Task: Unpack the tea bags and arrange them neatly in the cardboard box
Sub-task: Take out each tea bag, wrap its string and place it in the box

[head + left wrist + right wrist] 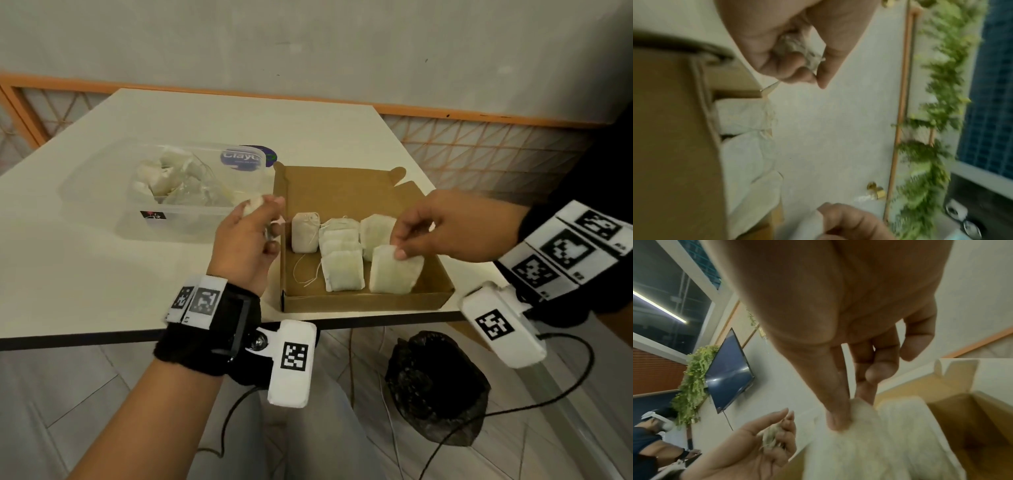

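An open brown cardboard box sits at the table's near edge with several pale tea bags laid flat inside in rows. My right hand reaches into the box from the right and pinches the top edge of the front-right tea bag, seen close in the right wrist view as tea bag under the thumb. My left hand hovers just left of the box, fingers curled round a crumpled clear wrapper, also visible as the wrapper.
A clear plastic tub with more wrapped tea bags stands left of the box on the white table. A black bag and cables lie on the floor under the table's front edge.
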Demonstrator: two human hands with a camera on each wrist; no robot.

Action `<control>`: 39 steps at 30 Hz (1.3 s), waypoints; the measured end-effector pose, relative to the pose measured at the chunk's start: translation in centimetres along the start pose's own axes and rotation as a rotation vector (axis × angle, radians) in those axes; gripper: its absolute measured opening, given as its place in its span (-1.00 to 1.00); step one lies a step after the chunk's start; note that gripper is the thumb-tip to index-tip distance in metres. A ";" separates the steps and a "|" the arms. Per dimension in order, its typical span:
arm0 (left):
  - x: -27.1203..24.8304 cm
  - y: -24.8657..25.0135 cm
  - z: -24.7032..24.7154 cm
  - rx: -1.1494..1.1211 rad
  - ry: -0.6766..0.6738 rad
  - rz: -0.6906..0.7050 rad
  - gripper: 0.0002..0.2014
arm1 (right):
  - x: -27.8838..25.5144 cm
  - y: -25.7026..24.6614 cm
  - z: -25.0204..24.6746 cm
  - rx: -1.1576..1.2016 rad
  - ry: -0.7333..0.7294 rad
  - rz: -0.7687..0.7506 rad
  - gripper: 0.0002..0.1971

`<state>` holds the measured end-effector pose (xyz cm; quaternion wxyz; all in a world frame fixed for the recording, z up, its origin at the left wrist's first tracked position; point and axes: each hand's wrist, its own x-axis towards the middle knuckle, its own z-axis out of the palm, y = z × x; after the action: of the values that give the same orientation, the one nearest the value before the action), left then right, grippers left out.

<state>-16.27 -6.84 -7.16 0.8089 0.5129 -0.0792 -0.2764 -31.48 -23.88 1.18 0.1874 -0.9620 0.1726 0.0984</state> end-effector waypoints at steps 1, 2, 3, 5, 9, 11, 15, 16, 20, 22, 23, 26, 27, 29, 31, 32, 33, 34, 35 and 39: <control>0.0 -0.3 -0.1 -0.009 0.029 -0.016 -0.87 | 0.3 0.3 0.4 0.009 0.014 0.015 -0.96; 0.0 -0.7 -0.1 0.016 0.044 -0.034 -0.81 | 0.8 0.6 0.8 0.019 0.026 0.032 -0.93; -0.1 -1.3 -0.1 0.057 0.052 -0.052 -0.74 | 1.4 1.0 1.1 0.026 0.034 0.048 -0.89; -0.1 -2.2 -0.1 0.141 0.068 -0.075 -0.59 | 2.6 1.7 1.7 0.032 0.058 0.078 -0.85; 0.3 -2.7 -0.4 0.185 0.068 -0.086 -0.51 | 4.4 2.5 2.0 0.028 0.103 0.148 -0.88; 0.5 -2.7 -0.5 0.201 0.055 -0.084 -0.52 | 4.9 2.6 1.8 0.005 0.127 0.151 -0.90; 0.6 -2.7 -0.6 0.221 0.048 -0.079 -0.54 | 5.6 2.5 1.0 -0.054 0.166 0.146 -0.97; 0.6 -2.7 -0.7 0.217 0.048 -0.082 -0.55 | 5.8 2.4 0.8 -0.060 0.164 0.139 -0.94; 0.6 -2.5 -0.7 0.210 0.035 -0.096 -0.59 | 6.6 2.4 0.7 -0.086 0.148 0.138 -0.91; 0.5 -2.5 -0.8 0.212 0.032 -0.092 -0.62 | 6.7 2.4 0.6 -0.069 0.160 0.139 -0.94; 0.5 -2.5 -0.8 0.210 0.045 -0.080 -0.64 | 6.6 2.3 0.5 -0.054 0.176 0.143 -0.91; 0.0 -2.1 -1.0 0.165 0.110 -0.015 -0.74 | 5.5 2.1 -0.1 0.003 0.312 0.144 -0.83; -0.1 -1.7 -1.1 0.099 0.096 -0.020 -0.80 | 5.0 1.7 -0.2 0.056 0.375 0.125 -0.83; -0.7 -0.7 -1.0 -0.136 -0.039 -0.100 -0.80 | 3.7 0.3 0.1 0.208 0.446 0.051 -0.83; -1.2 0.0 -0.3 -0.327 -0.201 -0.211 -0.74 | 2.6 -1.8 1.1 0.331 0.401 -0.038 -0.81; -1.4 0.2 0.1 -0.362 -0.237 -0.256 -0.73 | 2.3 -2.8 1.7 0.381 0.349 -0.074 -0.80; -1.5 0.2 0.5 -0.384 -0.259 -0.279 -0.73 | 2.2 -3.6 2.3 0.424 0.293 -0.096 -0.78; -1.7 0.2 1.1 -0.400 -0.268 -0.288 -0.74 | 2.3 -4.3 2.9 0.459 0.249 -0.104 -0.75; -1.7 0.1 1.5 -0.385 -0.268 -0.278 -0.74 | 2.6 -4.7 3.4 0.482 0.225 -0.101 -0.71; -1.8 -0.6 2.5 -0.260 -0.276 -0.240 -0.79 | 4.1 -4.7 5.0 0.545 0.272 -0.062 -0.73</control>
<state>-19.02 -8.07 -6.25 0.8110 0.3673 -0.0914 -0.4462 -26.56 -19.00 -2.91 0.4167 -0.8854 0.1867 -0.0869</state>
